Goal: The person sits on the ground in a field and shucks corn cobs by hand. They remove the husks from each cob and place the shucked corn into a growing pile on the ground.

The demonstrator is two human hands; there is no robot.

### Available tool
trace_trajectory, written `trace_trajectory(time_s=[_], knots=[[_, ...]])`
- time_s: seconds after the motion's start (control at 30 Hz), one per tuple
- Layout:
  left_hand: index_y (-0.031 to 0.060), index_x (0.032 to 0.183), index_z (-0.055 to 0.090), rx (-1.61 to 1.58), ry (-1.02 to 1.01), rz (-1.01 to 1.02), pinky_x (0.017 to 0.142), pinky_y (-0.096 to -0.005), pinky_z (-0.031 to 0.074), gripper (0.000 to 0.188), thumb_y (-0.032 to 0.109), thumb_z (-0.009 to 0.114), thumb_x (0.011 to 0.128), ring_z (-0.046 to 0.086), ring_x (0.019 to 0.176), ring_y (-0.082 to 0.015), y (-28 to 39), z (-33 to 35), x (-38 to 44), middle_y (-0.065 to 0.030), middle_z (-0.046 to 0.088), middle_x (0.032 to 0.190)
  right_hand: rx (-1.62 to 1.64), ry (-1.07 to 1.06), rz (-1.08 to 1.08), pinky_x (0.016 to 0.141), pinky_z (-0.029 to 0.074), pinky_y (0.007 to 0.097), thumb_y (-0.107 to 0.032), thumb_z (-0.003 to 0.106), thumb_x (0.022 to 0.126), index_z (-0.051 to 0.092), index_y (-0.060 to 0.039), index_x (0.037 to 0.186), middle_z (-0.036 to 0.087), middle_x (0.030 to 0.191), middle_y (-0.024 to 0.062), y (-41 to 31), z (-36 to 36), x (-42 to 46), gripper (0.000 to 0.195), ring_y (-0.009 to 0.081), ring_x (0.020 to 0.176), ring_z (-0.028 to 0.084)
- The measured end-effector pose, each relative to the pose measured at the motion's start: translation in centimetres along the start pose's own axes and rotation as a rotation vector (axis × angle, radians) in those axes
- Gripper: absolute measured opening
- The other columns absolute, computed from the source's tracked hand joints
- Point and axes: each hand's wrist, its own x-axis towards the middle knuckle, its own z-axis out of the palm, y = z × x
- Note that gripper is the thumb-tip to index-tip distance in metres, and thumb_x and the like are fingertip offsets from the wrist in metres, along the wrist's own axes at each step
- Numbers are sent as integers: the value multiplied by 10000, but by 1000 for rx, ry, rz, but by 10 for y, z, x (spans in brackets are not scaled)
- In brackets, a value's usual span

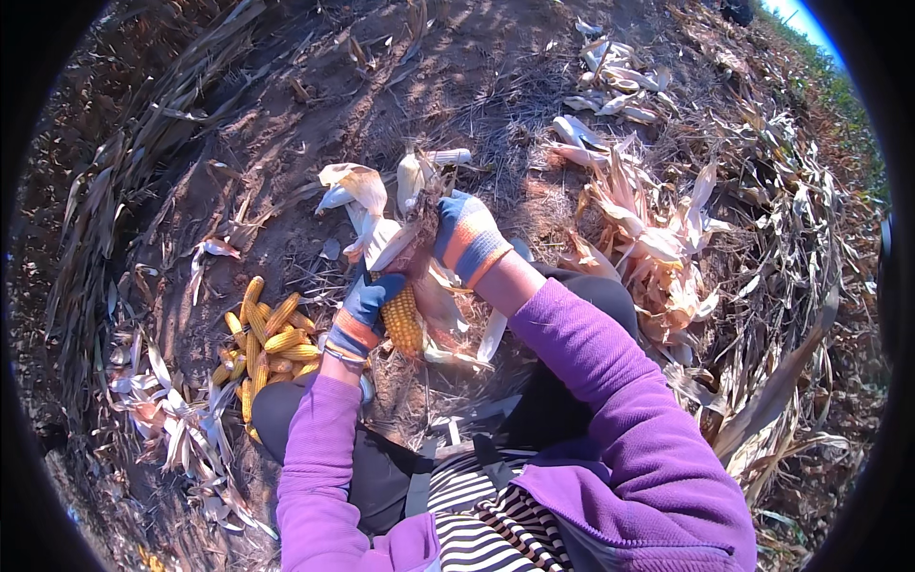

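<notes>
My left hand [368,307], in a blue and orange striped work glove, grips an ear of corn [402,322] whose yellow kernels show at the lower end. Peeled-back husk leaves [432,297] hang beside the ear. My right hand [468,232], gloved alike, is closed on the husk at the ear's upper end; its fingertips are partly hidden. Just beyond my hands, an ear in pale husk [409,179] lies on the soil. Left of my left hand is a pile of husked yellow corn ears [275,339].
A heap of loose husks [661,250] lies to the right, with unhusked ears [622,79] beyond it. More husks [179,422] lie at lower left. Dry corn stalks [121,164] line the left side, others the right. My bent knees flank the work.
</notes>
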Motion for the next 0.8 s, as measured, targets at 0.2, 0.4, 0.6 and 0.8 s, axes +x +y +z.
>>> trace_trajectory(time_s=[0.2,0.4,0.6,0.8], knots=[[69,1361,341,389,38,117,799,-332,500,756,62,687,689,575,959,-201,-14,-23,0,-87,558,1122,2,25,278,795,491,346,-119,633,679,641,-62,875,649,914,143,7,-56,14,205,308,919,603],[6,1347,305,973,-113,347,1015,-325,349,885,135,767,603,448,1167,-223,-11,-10,-5,-112,460,1270,-118,57,487,828,480,352,-162,660,633,642,-65,822,648,887,150,45,-70,13,213,307,931,592],[29,1390,286,690,-188,121,997,-302,355,982,124,791,553,442,1163,-165,-8,-2,-15,-69,450,1295,-250,24,508,855,469,362,-139,645,644,642,-89,912,651,940,145,58,-70,15,273,312,953,589],[31,1259,400,655,-37,104,735,-305,499,718,110,720,621,579,865,-175,-11,-3,-8,-67,555,1047,1143,462,574,695,487,331,-106,581,804,618,-92,969,648,845,76,66,-35,23,169,234,747,603]])
